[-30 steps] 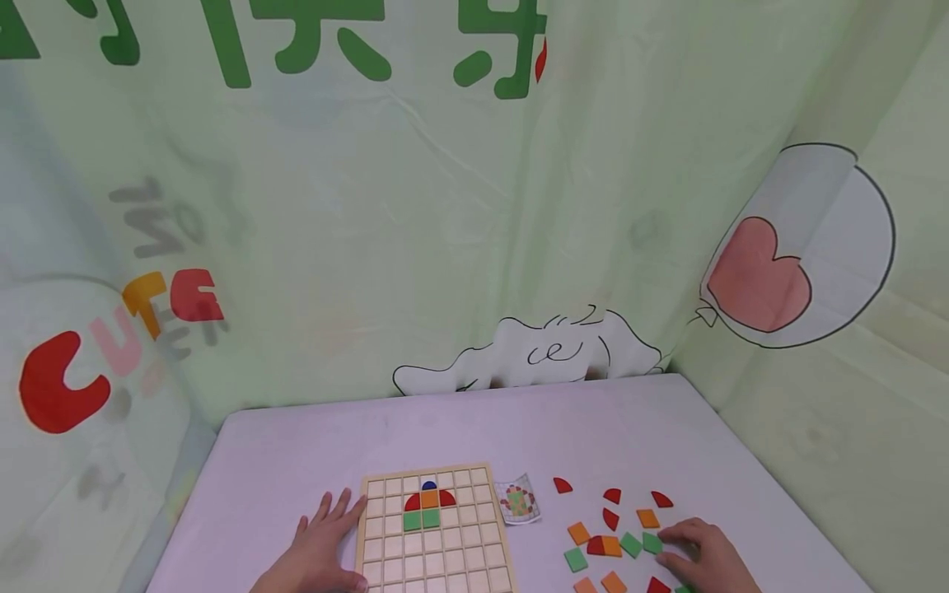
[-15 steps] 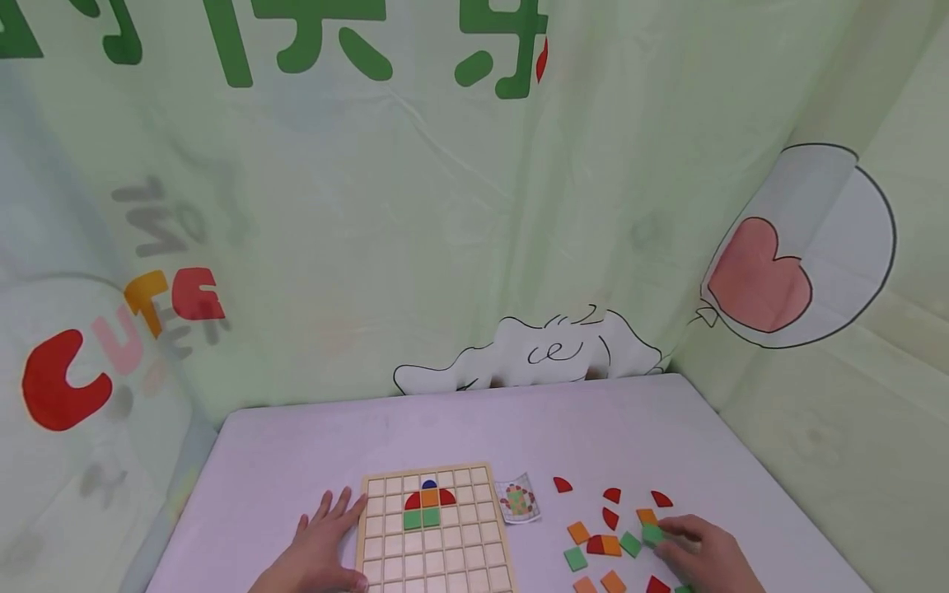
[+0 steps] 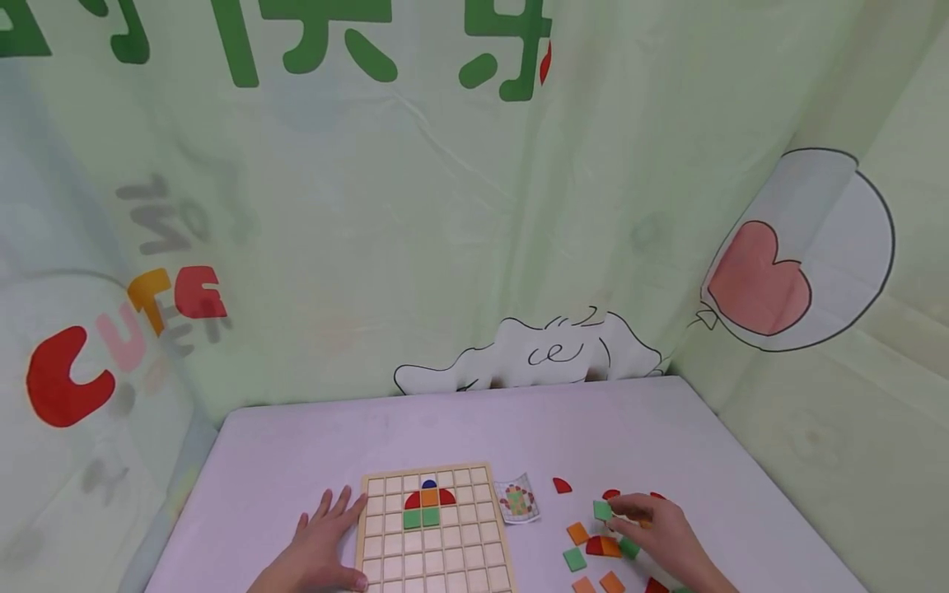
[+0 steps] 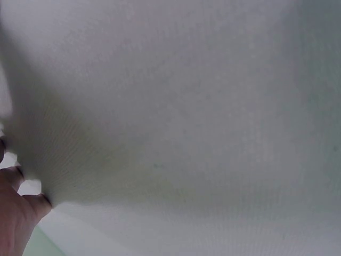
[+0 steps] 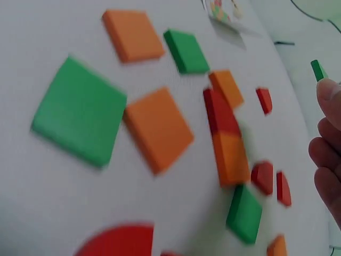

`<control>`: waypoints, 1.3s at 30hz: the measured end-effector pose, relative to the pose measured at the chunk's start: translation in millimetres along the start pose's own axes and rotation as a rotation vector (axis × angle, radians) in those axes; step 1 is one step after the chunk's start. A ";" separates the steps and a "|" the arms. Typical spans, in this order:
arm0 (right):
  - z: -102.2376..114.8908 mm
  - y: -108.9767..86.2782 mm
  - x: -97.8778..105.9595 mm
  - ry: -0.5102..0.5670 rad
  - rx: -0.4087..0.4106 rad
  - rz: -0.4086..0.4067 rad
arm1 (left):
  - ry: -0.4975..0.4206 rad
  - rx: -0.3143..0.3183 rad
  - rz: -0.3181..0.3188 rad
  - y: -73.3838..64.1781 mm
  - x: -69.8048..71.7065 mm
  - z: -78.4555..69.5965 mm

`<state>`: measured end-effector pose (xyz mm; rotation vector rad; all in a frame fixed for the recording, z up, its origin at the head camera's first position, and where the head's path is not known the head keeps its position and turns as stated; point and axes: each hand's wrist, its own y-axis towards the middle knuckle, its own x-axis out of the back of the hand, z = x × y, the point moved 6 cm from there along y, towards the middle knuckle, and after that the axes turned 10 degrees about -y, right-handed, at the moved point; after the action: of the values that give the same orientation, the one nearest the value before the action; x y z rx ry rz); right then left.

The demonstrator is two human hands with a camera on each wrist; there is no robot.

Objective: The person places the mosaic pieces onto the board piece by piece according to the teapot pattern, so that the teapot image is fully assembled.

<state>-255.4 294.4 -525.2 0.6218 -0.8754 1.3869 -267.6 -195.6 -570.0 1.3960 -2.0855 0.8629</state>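
My right hand (image 3: 660,531) pinches a green square tile (image 3: 602,510) between thumb and fingers, raised over the loose pieces; the same tile (image 5: 318,70) shows edge-on in the right wrist view. My left hand (image 3: 319,539) rests with spread fingers against the left edge of a wooden grid board (image 3: 460,545). On the board's upper part lie a blue half-round piece (image 3: 429,484), an orange square (image 3: 430,498) flanked by red quarter-rounds (image 3: 412,501), and two green squares (image 3: 412,520) below. Only part of the left hand (image 4: 18,218) shows in its wrist view.
Beside the board's right edge lies a small pattern card (image 3: 519,501). Loose orange squares (image 3: 578,534), green squares (image 3: 574,560) and red quarter-rounds (image 3: 562,485) are scattered across the right of the table (image 3: 311,445). A printed curtain (image 3: 356,247) hangs behind the table.
The right hand has picked the green square up from among the loose pieces and moved it left, toward the board. The left hand has stayed at the board's edge.
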 end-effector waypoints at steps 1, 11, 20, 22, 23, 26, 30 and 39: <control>5.3 0.3 -1.4 0.010 0.006 0.002 | 0.003 0.001 0.000 0.1 0.0 0.0; 57.2 2.0 -19.9 0.081 0.153 0.061 | 0.011 0.043 0.000 0.0 -0.5 -0.3; 100.9 8.2 -46.6 0.094 0.332 0.144 | 0.014 0.037 0.002 1.6 -0.2 1.7; 108.6 9.7 -54.3 0.096 0.382 0.165 | 0.008 0.041 0.006 3.1 -2.1 4.8; 112.6 10.5 -58.1 0.096 0.401 0.175 | 0.001 0.040 0.005 3.8 -2.8 6.2; 124.0 12.1 -69.0 0.101 0.435 0.213 | -0.016 0.037 0.013 5.8 -5.2 10.4; 139.1 13.4 -81.9 0.089 0.449 0.263 | -0.017 0.045 0.019 7.9 -6.8 13.3; 166.5 17.3 -106.3 0.001 0.496 0.285 | 0.011 0.050 0.012 8.8 -6.8 11.6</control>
<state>-295.4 100.2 -521.9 0.8939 -0.6331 1.8872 -273.9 -197.3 -584.7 1.4031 -2.0795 0.9314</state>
